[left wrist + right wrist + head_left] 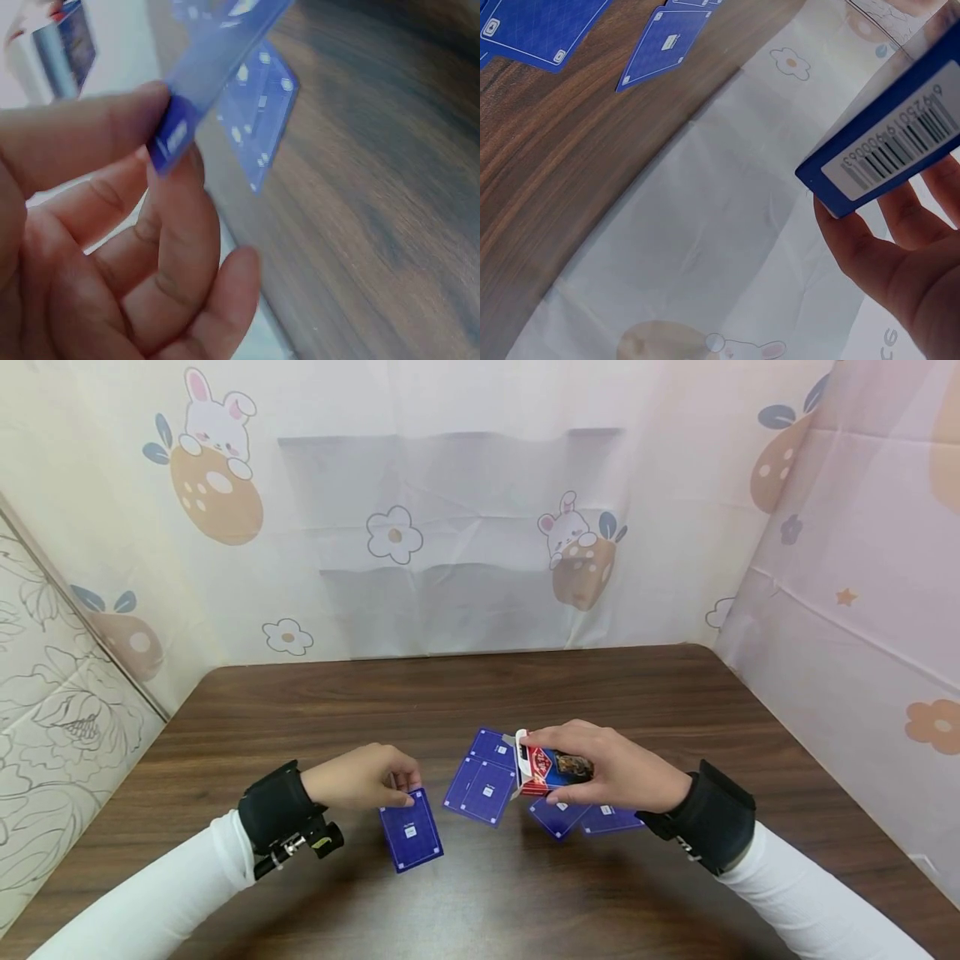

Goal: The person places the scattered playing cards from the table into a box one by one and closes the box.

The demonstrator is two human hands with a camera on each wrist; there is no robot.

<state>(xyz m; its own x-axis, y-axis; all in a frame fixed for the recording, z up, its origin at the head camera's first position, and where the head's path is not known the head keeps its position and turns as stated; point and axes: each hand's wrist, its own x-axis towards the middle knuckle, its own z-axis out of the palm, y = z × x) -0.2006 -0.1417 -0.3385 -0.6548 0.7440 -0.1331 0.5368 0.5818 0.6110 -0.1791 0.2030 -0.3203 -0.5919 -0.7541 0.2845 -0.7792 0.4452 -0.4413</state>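
My left hand (369, 779) pinches a blue-backed playing card (412, 833) between thumb and fingers; the left wrist view shows the thumb on the card's end (174, 135). To the right, my right hand (609, 762) grips a red and blue card box (542, 768) by its sides. Its white flap (521, 752) stands open, facing left. A barcode (900, 139) shows on the box's blue end in the right wrist view. Several blue-backed cards lie on the table: a fanned group (477, 785) left of the box, and others (555, 818) partly hidden beneath the right hand.
The brown wooden table (315, 710) has its far edge against a hanging cloth (465, 518) printed with rabbits and flowers. More cloth (862, 635) hangs along the right side, and a flower-patterned panel (67, 718) stands at the left.
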